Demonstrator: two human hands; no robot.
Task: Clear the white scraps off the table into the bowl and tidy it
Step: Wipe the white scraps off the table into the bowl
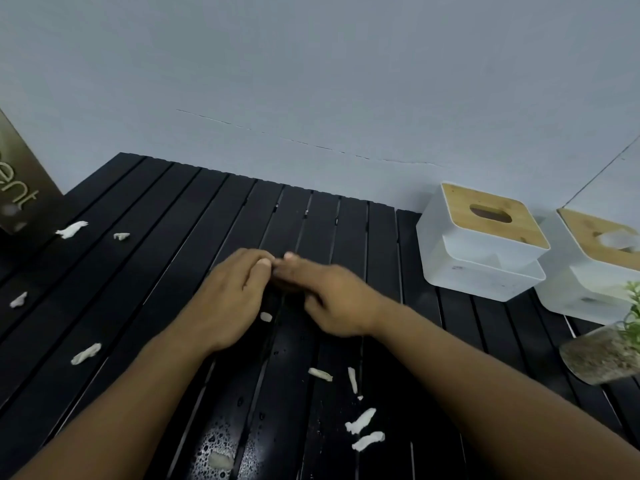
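Observation:
Several white scraps lie scattered over the black slatted table [173,258]. Two scraps sit far left [72,229] [121,236], others at the left edge [18,300] [86,353]. A small scrap [266,317] lies just under my left hand [228,299]. More scraps lie at the near right [320,374] [361,420] [368,440]. My right hand [332,299] meets my left hand at the fingertips over the table's middle. Both hands are cupped and blurred, and what lies between them is hidden. No bowl is in view.
A white tissue box with a wooden lid [481,240] stands at the back right, beside a mirror [602,258] reflecting it. A potted plant [602,355] stands at the right edge. A brown sign [20,188] leans at the far left. A wet patch with a soggy scrap [221,459] lies near the front.

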